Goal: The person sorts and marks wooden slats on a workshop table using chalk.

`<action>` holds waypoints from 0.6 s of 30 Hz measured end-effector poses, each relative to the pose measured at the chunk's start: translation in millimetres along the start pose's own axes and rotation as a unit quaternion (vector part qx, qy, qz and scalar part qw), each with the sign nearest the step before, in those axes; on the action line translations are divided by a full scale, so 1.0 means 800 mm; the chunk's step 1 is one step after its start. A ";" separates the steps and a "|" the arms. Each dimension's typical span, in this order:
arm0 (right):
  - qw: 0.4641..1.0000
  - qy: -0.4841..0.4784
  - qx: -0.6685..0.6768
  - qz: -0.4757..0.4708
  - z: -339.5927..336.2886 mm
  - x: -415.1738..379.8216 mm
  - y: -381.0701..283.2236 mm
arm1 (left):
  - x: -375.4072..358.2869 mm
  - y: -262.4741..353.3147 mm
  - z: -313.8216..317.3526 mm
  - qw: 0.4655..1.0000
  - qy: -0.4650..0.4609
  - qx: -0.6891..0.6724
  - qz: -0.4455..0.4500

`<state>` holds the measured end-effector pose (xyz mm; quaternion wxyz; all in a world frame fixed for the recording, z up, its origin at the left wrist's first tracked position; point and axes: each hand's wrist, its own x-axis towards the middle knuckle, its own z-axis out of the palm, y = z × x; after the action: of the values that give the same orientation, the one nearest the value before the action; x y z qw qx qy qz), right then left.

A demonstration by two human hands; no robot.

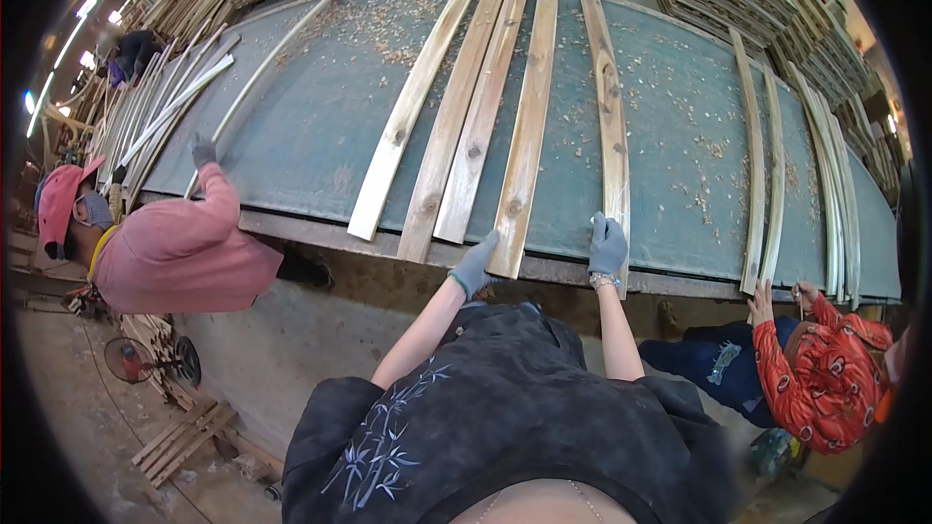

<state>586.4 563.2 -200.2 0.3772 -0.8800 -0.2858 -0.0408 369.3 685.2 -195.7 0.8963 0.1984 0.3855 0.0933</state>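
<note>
No lettering, number, label or sign can be read anywhere in view.

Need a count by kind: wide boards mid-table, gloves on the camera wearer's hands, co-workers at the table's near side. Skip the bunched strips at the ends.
Wide boards: 5
Wearer's gloves: 2
Near-side co-workers: 2
Total: 9

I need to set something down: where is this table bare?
The widest patch, shavings at its far end, lies between the thin strip and the leftmost middle plank. Another, shavings-strewn, runs from the plank at your right hand to the paired strips. Crowded: the middle planks, both ends of the table.
</note>
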 end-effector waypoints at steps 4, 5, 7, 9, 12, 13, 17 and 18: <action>0.999 -0.025 -0.003 0.041 0.000 -0.001 -0.005 | 0.020 0.017 -0.004 0.997 0.039 0.061 0.017; 1.000 -0.011 -0.012 0.017 0.003 -0.002 0.002 | 0.032 0.019 -0.005 0.993 0.055 0.101 0.015; 1.000 -0.004 -0.008 -0.001 0.013 0.001 0.001 | 0.076 0.009 -0.026 0.977 0.040 0.127 0.166; 0.997 -0.050 -0.037 0.049 0.012 -0.002 0.012 | 0.028 0.049 0.026 0.992 0.080 0.084 0.049; 0.996 -0.033 0.016 0.082 0.013 -0.008 0.005 | 0.036 0.057 -0.002 0.987 0.118 0.104 -0.019; 0.994 -0.039 0.009 0.101 0.012 -0.011 0.000 | 0.053 0.059 -0.033 0.994 -0.007 0.021 -0.107; 0.996 -0.017 -0.014 0.087 0.013 -0.008 -0.008 | 0.055 0.055 -0.055 0.973 -0.169 -0.076 -0.136; 0.990 -0.029 0.035 0.130 0.012 -0.004 -0.013 | 0.051 0.059 -0.051 0.962 -0.220 -0.078 -0.141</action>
<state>577.1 573.7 -201.4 0.4011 -0.8969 -0.1810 0.0440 366.9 752.6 -227.3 0.9757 0.0875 0.1948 -0.0497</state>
